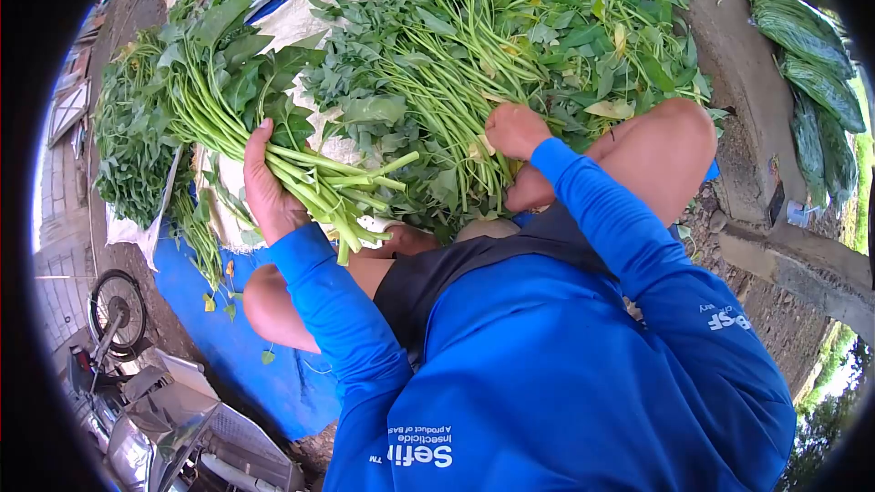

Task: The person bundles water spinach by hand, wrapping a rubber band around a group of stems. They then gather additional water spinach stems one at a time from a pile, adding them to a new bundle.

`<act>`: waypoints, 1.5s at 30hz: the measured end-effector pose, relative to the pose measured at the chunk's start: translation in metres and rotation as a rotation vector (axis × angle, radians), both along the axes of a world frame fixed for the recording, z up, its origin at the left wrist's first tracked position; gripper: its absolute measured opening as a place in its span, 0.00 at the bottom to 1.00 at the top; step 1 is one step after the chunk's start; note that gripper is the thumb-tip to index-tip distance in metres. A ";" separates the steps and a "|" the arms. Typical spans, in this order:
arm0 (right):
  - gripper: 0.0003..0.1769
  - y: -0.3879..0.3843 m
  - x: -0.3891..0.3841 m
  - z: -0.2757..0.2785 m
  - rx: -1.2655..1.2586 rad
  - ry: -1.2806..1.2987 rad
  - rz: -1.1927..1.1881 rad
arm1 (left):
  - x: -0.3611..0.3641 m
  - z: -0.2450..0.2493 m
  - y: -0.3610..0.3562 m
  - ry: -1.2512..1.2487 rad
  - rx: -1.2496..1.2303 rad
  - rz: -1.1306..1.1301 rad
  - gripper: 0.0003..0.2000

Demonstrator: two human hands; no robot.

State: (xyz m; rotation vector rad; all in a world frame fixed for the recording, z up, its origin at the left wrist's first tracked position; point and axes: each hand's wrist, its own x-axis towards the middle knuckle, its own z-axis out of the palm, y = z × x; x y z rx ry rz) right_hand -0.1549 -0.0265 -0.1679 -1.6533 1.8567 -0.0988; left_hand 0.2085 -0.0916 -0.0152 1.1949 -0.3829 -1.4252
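My left hand (269, 180) is closed around a bunch of leafy green stems that look like water spinach (214, 114). The leaves of the bunch point away to the upper left, and its thick cut ends stick out toward my lap. Over the large loose pile of the same greens (437, 64) in front of me, my right hand (517, 130) has its fingers pinched together at the stems. What it pinches is hidden by the fingers. A pale yellowish leaf (479, 148) lies just beside those fingertips.
Under the greens are a whitish sack (301, 23) and a blue tarp (246, 337). More leafy greens (128, 146) are heaped at the left. Packed green bundles (807, 55) lie on the concrete at right. A parked motorcycle (137, 419) stands at lower left.
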 end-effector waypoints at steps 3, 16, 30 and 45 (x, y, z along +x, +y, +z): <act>0.16 0.013 0.036 -0.025 -0.043 -0.074 -0.234 | 0.004 -0.002 0.009 -0.008 0.013 -0.013 0.13; 0.11 -0.067 -0.002 0.118 0.136 -0.538 -0.301 | 0.014 -0.010 0.019 0.143 -0.007 -0.005 0.11; 0.14 -0.057 -0.034 0.197 0.401 -0.689 -0.385 | 0.012 -0.011 0.018 0.211 0.005 -0.112 0.13; 0.20 -0.013 0.055 -0.012 -0.130 -0.070 -0.301 | -0.021 -0.017 0.034 0.105 0.091 -0.174 0.12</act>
